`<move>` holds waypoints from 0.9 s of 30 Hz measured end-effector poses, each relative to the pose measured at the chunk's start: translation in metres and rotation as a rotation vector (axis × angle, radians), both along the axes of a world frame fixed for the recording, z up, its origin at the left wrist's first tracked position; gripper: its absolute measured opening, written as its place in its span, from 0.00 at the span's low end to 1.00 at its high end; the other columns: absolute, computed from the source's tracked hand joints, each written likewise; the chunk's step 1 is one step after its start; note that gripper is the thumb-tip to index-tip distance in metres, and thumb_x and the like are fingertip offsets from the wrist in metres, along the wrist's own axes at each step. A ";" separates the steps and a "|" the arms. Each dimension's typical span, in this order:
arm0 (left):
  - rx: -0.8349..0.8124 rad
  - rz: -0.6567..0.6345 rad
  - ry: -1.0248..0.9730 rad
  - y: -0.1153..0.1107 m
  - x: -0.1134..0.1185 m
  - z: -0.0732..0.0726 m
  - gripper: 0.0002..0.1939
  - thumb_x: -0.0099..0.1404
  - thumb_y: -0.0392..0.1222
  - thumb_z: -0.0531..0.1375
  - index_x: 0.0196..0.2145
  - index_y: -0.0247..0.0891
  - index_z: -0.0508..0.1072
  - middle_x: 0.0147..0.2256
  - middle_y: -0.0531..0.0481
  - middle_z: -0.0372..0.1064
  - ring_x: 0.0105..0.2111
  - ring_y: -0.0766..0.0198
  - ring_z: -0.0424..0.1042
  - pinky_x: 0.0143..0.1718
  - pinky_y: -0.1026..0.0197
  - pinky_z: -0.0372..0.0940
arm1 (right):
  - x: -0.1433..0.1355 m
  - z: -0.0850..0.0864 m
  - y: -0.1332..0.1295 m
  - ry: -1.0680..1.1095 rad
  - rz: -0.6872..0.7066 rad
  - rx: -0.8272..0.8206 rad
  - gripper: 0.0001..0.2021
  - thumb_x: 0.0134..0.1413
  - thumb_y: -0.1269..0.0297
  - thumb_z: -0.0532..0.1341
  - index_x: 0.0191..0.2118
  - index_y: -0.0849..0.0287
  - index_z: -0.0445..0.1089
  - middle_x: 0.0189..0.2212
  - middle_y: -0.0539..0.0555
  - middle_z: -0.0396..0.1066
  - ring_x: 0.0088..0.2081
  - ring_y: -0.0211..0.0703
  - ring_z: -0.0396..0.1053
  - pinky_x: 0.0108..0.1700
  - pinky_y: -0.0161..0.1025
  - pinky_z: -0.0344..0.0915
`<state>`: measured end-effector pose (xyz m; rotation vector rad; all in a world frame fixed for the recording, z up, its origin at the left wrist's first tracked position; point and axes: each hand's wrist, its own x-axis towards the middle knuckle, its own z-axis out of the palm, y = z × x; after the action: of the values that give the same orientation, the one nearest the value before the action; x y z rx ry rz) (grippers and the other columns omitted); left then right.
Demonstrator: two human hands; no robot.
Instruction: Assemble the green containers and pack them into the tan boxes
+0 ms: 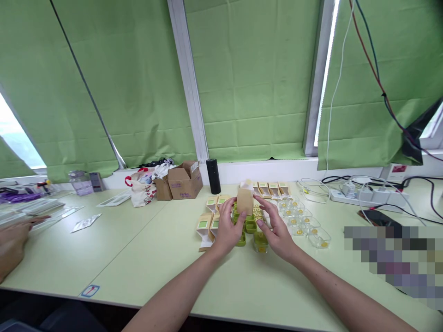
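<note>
Holding a boxy cardboard carton (pixel 245 203) in your left hand (pixel 226 228), you spread your right hand (pixel 278 230) beside it, near clear rounded tubs (pixel 319 237).

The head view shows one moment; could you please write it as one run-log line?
left hand: holding brown box; right hand: at its right edge, contact unclear; on table: green containers, clear containers

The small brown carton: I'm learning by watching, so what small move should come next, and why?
Probably square up the small brown carton, steadying it with the left hand: it is raised above the table, the left thumb lies against it, and the right hand is at its opposite edge.
</note>
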<state>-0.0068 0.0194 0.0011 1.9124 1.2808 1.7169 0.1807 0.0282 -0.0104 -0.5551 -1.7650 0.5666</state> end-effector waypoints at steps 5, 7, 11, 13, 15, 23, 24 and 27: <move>-0.070 0.002 -0.012 0.004 -0.003 0.006 0.25 0.70 0.59 0.65 0.56 0.42 0.73 0.50 0.43 0.74 0.48 0.52 0.71 0.48 0.52 0.65 | 0.000 0.004 -0.006 -0.037 0.028 0.021 0.23 0.76 0.52 0.52 0.71 0.41 0.59 0.70 0.54 0.63 0.72 0.55 0.56 0.74 0.61 0.56; -0.080 0.016 -0.007 0.006 -0.005 0.007 0.24 0.68 0.59 0.66 0.53 0.40 0.75 0.47 0.44 0.75 0.45 0.53 0.71 0.46 0.53 0.64 | 0.000 0.005 -0.006 -0.033 0.069 0.001 0.22 0.76 0.54 0.52 0.71 0.42 0.60 0.69 0.54 0.64 0.71 0.54 0.59 0.73 0.59 0.58; -0.075 0.020 -0.054 0.012 -0.011 0.007 0.24 0.67 0.57 0.67 0.53 0.38 0.75 0.48 0.42 0.73 0.45 0.53 0.71 0.48 0.52 0.66 | 0.005 0.010 -0.001 -0.053 -0.026 0.063 0.17 0.74 0.58 0.54 0.62 0.45 0.71 0.60 0.56 0.74 0.63 0.57 0.69 0.64 0.59 0.66; -0.087 -0.020 -0.105 0.013 -0.014 0.005 0.25 0.67 0.56 0.67 0.55 0.38 0.73 0.49 0.41 0.73 0.47 0.53 0.72 0.50 0.52 0.67 | 0.012 0.015 0.003 -0.156 -0.115 0.151 0.10 0.71 0.61 0.58 0.49 0.47 0.77 0.47 0.56 0.80 0.53 0.58 0.74 0.58 0.60 0.67; -0.115 -0.066 -0.146 0.015 -0.016 0.003 0.26 0.66 0.55 0.68 0.56 0.38 0.72 0.50 0.40 0.74 0.48 0.52 0.73 0.52 0.51 0.67 | 0.019 0.021 0.004 -0.375 -0.162 0.166 0.07 0.67 0.63 0.61 0.42 0.50 0.77 0.38 0.55 0.81 0.45 0.57 0.75 0.52 0.59 0.67; -0.225 -0.257 -0.252 0.017 -0.017 -0.001 0.28 0.61 0.47 0.70 0.55 0.41 0.67 0.54 0.41 0.73 0.54 0.49 0.74 0.56 0.48 0.69 | 0.031 0.025 -0.001 -0.885 -0.143 0.163 0.09 0.51 0.60 0.74 0.38 0.50 0.77 0.34 0.54 0.80 0.44 0.58 0.71 0.47 0.52 0.63; -0.236 -0.271 -0.246 0.017 -0.017 -0.002 0.28 0.61 0.47 0.70 0.55 0.42 0.66 0.55 0.41 0.72 0.55 0.49 0.74 0.56 0.49 0.69 | 0.031 0.025 -0.001 -0.903 -0.138 0.152 0.09 0.50 0.60 0.74 0.38 0.51 0.77 0.34 0.54 0.80 0.44 0.58 0.71 0.46 0.51 0.63; -0.230 -0.277 -0.179 0.014 -0.016 -0.001 0.25 0.62 0.44 0.69 0.54 0.42 0.67 0.55 0.42 0.72 0.55 0.50 0.73 0.56 0.48 0.69 | 0.034 0.025 0.000 -0.926 -0.131 0.119 0.10 0.50 0.61 0.74 0.38 0.51 0.77 0.35 0.55 0.79 0.44 0.57 0.72 0.45 0.49 0.63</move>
<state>-0.0227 0.0338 0.0003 1.6741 1.0426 1.4925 0.2149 0.0279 0.0146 -0.9308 -2.5762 0.0853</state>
